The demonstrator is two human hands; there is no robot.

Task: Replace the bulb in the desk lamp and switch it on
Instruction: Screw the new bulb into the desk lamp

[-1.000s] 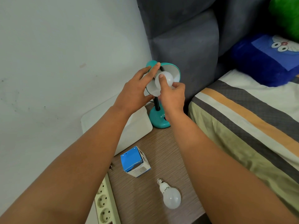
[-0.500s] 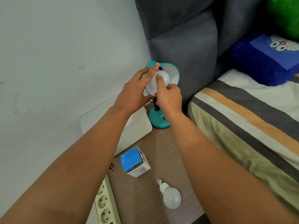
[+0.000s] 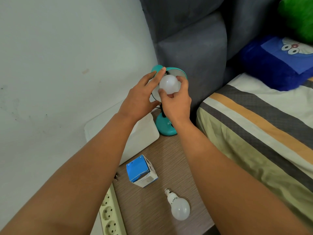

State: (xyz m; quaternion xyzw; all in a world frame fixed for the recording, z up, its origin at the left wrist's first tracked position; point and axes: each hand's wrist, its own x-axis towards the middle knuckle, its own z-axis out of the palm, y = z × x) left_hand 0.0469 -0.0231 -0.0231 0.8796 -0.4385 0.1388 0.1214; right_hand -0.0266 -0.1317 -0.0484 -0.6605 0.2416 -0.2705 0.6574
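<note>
A teal desk lamp [image 3: 165,127] stands at the back of the bedside table, its shade [image 3: 178,72] tipped toward me. A white bulb [image 3: 168,84] sits in the mouth of the shade; its base is hidden. My right hand [image 3: 176,102] grips the bulb with thumb on the left and fingers round the right. My left hand [image 3: 140,99] rests on the shade's left rim, fingers nearly straight along it, thumb under it. A second white bulb [image 3: 178,206] lies loose on the table's near part, screw cap pointing away.
A blue and white bulb box [image 3: 141,171] lies in the middle of the brown table [image 3: 152,209]. A white container [image 3: 144,133] stands left of the lamp. A cream power strip [image 3: 111,216] lies at the table's left edge. A striped bed [image 3: 254,133] borders the right side.
My right hand has turned on the bulb: the thumb went from the bulb's top to its lower left, fingers now wrapping the right side. The left hand stayed on the shade.
</note>
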